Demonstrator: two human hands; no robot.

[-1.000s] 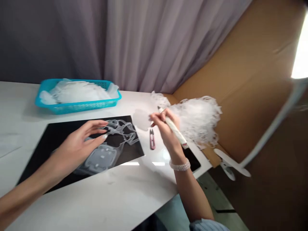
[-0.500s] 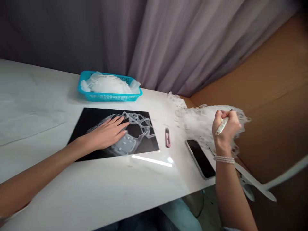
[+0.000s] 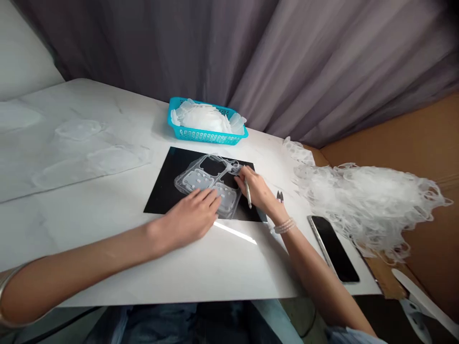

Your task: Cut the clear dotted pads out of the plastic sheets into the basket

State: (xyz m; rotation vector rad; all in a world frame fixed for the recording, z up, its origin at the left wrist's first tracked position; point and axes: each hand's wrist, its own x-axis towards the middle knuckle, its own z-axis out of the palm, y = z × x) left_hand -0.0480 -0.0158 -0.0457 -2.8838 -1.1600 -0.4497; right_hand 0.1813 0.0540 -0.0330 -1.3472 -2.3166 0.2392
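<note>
Translucent moulded sheets [image 3: 198, 179] with cut-out openings and small raised dots overlap on a black mat [image 3: 161, 196]. My left hand [image 3: 195, 210] lies palm down over the mat's front edge, its fingertips on the sheets' lower part. My right hand [image 3: 254, 188] is closed around a slim, pale pen-like tool [image 3: 248, 195], whose working tip I cannot make out. The fingers of that hand are at the thin upper-right edge of the sheets. Just right of my right wrist, small thread snips [image 3: 279, 196] are partly hidden.
A blue basket [image 3: 208, 136] of translucent pieces stands behind the mat. On the right are a phone [image 3: 337, 251] and a large heap of translucent scraps [image 3: 369, 200] spilling towards cardboard [image 3: 430, 138]. Clear film [image 3: 82, 148] lies on the left.
My right hand has come from the scrap heap to the sheets, still holding the tool. My left hand has shifted to their near edge. The sheets lie differently, and the view has turned left.
</note>
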